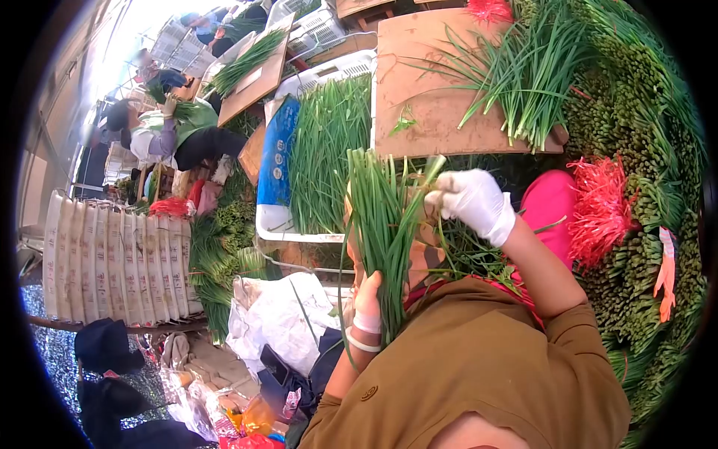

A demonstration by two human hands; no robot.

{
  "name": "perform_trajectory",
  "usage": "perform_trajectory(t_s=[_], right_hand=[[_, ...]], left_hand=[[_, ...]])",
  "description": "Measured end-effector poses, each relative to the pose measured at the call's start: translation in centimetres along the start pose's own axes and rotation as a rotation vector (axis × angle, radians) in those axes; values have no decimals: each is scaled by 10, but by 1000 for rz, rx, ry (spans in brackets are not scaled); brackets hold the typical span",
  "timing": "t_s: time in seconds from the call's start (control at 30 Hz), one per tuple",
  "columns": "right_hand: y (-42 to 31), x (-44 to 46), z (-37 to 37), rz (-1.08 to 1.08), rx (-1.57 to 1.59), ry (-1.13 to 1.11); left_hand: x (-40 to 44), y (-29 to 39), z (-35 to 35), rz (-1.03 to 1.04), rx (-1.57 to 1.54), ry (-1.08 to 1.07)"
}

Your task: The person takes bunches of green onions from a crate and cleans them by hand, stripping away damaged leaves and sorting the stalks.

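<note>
Head view: a chive bundle (381, 239) stands roughly upright in front of the person's chest, pale stem ends uppermost, well short of the brown worktop (419, 82). The fingers of the left hand (366, 303) grasp it low down. The right hand (475, 203), in a white glove, is raised beside the bundle's top; its fingers are bent close to the outermost stems, but overlap obscures the contact, so whether they pinch anything cannot be told.

Risks, as judged: the upper stems splay with no visible tie, so a slackened left grip could let some drop. A sharp sideways pull at the top could skew the bundle or snap leaves. Blades trailing by the white wristband (363, 341) could snag. On the worktop, loose chives (531, 82) reach the near edge, where a passing forearm could dislodge them.
</note>
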State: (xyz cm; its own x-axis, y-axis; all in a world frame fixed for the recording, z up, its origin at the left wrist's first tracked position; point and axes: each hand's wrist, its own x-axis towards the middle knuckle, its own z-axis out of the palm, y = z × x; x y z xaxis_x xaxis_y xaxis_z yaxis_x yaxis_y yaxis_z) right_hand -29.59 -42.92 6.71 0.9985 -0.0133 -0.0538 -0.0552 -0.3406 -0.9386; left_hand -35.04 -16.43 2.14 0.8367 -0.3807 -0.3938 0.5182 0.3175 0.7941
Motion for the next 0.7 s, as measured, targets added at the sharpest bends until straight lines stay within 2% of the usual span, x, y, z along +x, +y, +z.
perform_trajectory(t_s=[0.03, 0.07, 0.13, 0.2, 0.27, 0.33, 0.37, 0.43, 0.47, 0.5, 0.53, 0.6, 0.67, 0.7], right_hand=[[6, -4, 9, -259, -216, 81], [6, -9, 18, -357, -348, 62], [8, -23, 42, -593, -165, -171], [-3, -48, 55, -562, -143, -457], [-36, -61, 35, -220, 215, -910], [-55, -63, -15, -239, 349, -949], [-42, -59, -29, -597, 291, -766], [-17, -60, -51, -397, 503, -673], [-8, -60, -56, 171, 751, -742], [-8, -48, -47, 272, 441, -603], [25, -44, -24, 193, 157, -328], [62, -28, -9, -172, -532, -140], [52, -17, 0, 22, -44, -43], [60, -4, 9, 8, -26, 21]], left_hand=[[3, -5, -5, -6, -15, 0], [7, -15, -15, -12, -30, 3], [7, -17, -15, -48, -87, 32], [2, -8, -2, -110, -174, 89], [5, -14, -16, -82, -175, 63], [13, -28, -60, -209, -390, -202], [11, -22, -51, -201, -409, -112], [6, -5, -23, -190, -443, 61], [5, -5, -24, -181, -457, 30], [2, -7, -27, -174, -470, -2], [1, -8, -28, -166, -483, -36], [2, -13, -32, -144, -413, -88], [2, -23, -46, -114, -280, -172], [-1, -21, -41, -111, -211, -129]])
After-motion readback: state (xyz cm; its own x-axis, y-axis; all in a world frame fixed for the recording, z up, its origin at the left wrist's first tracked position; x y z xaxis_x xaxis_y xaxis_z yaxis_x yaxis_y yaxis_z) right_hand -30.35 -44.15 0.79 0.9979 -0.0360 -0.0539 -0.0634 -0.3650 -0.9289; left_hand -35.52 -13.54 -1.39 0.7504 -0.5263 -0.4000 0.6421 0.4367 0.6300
